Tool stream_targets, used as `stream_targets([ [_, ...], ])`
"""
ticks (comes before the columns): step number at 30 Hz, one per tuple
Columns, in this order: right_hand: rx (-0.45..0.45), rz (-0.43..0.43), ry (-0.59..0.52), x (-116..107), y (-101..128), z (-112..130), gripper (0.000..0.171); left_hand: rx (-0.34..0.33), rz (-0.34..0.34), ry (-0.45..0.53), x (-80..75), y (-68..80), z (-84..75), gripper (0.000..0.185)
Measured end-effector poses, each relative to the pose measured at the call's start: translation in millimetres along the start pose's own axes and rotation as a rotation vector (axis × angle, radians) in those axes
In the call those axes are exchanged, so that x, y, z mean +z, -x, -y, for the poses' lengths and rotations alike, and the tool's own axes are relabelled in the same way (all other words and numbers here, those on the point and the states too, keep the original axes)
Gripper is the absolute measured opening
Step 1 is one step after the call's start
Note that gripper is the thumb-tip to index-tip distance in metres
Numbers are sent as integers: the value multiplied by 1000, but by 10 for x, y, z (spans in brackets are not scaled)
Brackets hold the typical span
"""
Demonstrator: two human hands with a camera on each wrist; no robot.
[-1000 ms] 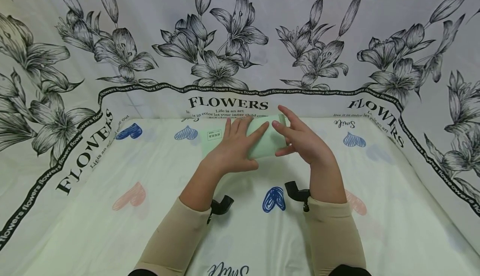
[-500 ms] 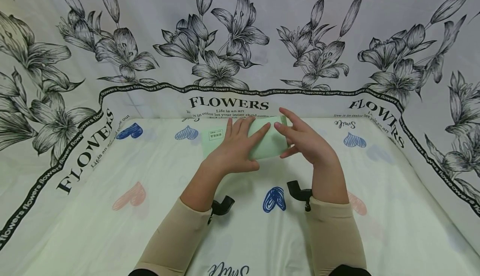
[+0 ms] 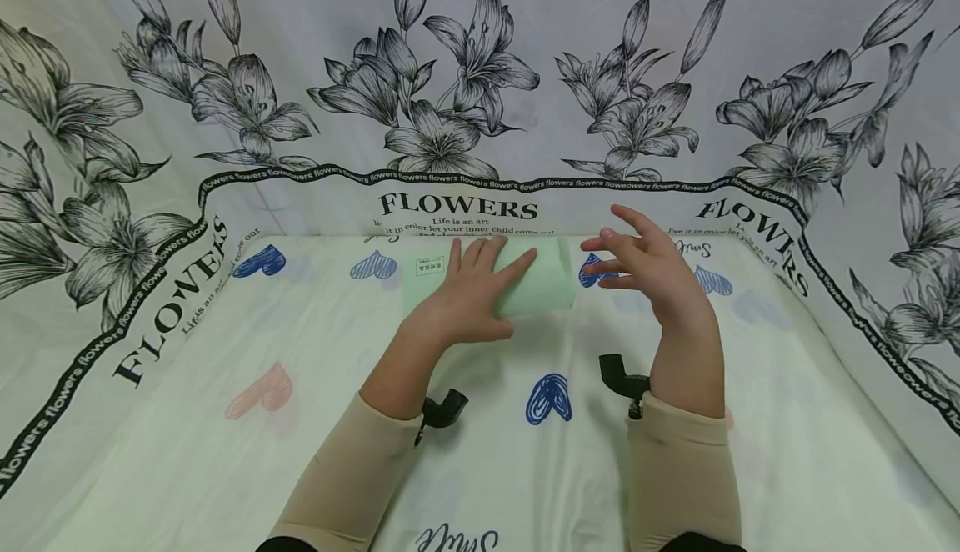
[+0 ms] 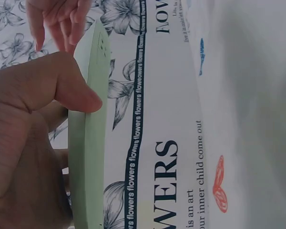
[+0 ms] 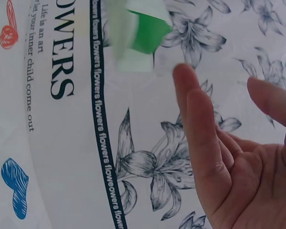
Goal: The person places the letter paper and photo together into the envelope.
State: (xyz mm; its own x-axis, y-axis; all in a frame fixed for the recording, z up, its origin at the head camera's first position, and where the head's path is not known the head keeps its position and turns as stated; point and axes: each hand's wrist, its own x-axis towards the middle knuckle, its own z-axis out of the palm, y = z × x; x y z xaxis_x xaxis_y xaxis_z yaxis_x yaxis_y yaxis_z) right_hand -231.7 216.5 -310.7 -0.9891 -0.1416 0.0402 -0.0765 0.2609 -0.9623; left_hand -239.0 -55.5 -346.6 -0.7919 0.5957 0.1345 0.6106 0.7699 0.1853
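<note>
Left hand: I see my left hand (image 3: 471, 298) lying flat, fingers straight, pressing on the pale green packet (image 3: 542, 283).
Right hand: my right hand (image 3: 647, 268) hovers just right of the packet, fingers spread, holding nothing.
Packet: at the far edge of the heart-print cloth (image 3: 300, 419), below the lily backdrop (image 3: 457, 77).

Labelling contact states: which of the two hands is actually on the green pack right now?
The left hand: its fingers lie flat on the green pack. The right hand hovers beside it, fingers spread, touching nothing.
</note>
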Motion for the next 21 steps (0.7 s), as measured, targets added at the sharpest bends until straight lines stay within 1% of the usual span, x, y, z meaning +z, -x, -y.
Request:
stream_targets([
  [3,-44,-64,-16,-33,20,7,74,7,44,17,42,-15,-5,102],
  [7,-85,-84,-20,-33,12,2,68,17,80,11,101,-38,-16,102],
  [10,-88,-75,-10,-10,-7,2,66,8,110,12,130,-54,-19,102],
  [14,-74,-51,10,25,-26,9,66,-18,155,40,168,-65,-8,101],
  [18,-63,-19,27,49,-28,14,65,-26,172,63,222,-78,13,99],
  [21,-55,-6,34,56,-23,14,65,-21,169,84,261,-89,25,92],
])
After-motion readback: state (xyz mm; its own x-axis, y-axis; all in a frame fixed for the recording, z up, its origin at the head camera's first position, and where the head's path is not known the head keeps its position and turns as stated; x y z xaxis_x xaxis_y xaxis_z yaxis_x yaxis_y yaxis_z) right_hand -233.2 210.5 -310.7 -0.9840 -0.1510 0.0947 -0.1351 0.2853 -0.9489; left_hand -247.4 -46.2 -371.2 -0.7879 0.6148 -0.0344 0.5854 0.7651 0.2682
